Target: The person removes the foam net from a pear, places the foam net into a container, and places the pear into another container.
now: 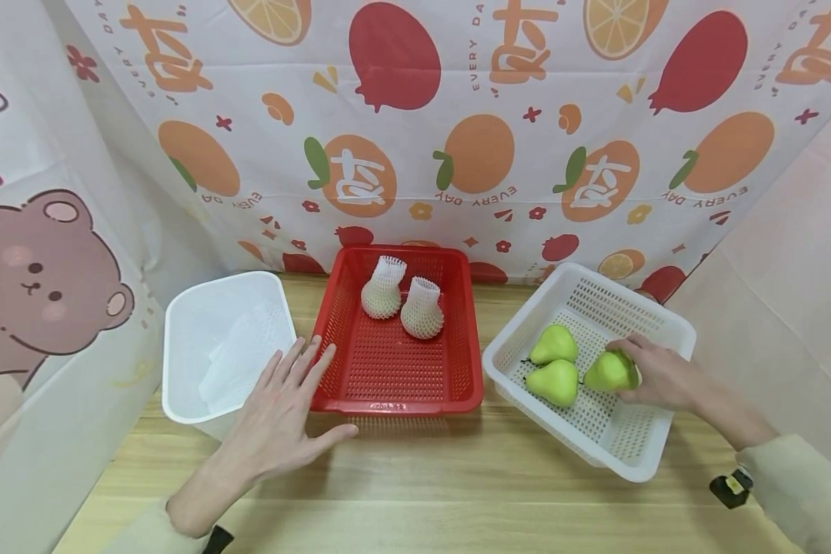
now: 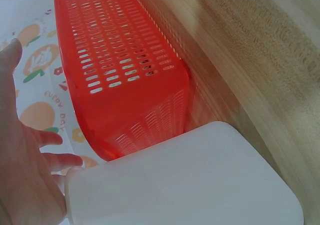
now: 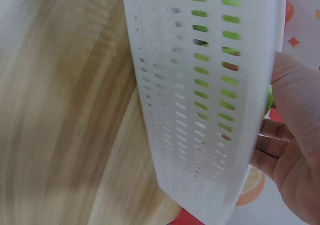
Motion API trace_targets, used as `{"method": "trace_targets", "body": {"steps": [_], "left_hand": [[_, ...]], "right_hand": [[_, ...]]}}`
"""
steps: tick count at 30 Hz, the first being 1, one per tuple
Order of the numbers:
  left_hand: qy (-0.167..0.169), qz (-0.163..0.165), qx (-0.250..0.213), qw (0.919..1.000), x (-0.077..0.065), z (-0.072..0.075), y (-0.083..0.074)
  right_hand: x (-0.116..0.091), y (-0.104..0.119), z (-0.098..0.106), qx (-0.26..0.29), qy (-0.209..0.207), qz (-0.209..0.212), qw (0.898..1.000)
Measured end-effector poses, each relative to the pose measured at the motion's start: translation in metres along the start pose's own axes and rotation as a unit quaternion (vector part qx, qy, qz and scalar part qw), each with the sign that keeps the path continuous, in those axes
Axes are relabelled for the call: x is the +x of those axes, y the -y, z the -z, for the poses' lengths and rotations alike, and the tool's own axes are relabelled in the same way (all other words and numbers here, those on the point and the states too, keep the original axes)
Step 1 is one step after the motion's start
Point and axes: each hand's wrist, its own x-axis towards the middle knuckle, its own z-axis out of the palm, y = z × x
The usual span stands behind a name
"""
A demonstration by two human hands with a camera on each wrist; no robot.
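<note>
In the head view my right hand (image 1: 654, 373) reaches into the white basket (image 1: 672, 331) and grips a green pear (image 1: 608, 372) from its right side. Two more pears, one farther back (image 1: 554, 344) and one nearer (image 1: 554, 383), lie left of it on the basket floor. My left hand (image 1: 277, 415) is spread, its fingers at the left rim of the red basket (image 1: 467, 369) and over the edge of the white bin (image 1: 180, 369). Inside the red basket, two pear-shaped things in white foam nets (image 1: 382, 296) stand side by side. The right wrist view shows the basket wall hiding most of the pears.
Some thin white netting (image 1: 238, 362) lies inside the white bin. All three containers stand on a wooden table (image 1: 415, 485), in front of a fruit-print curtain (image 1: 415, 169). A bear-print cloth (image 1: 48, 285) hangs along the left side.
</note>
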Motion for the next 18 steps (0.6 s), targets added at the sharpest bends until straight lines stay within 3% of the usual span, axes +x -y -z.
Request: {"method": "trace_targets", "body": {"steps": [18], "left_hand": [[0.006, 0.001, 0.004, 1.0000, -0.0006, 0.0005, -0.0005]], "right_hand": [[-0.0001, -0.0084, -0.0113, 0.003, 0.006, -0.001, 1.000]]}}
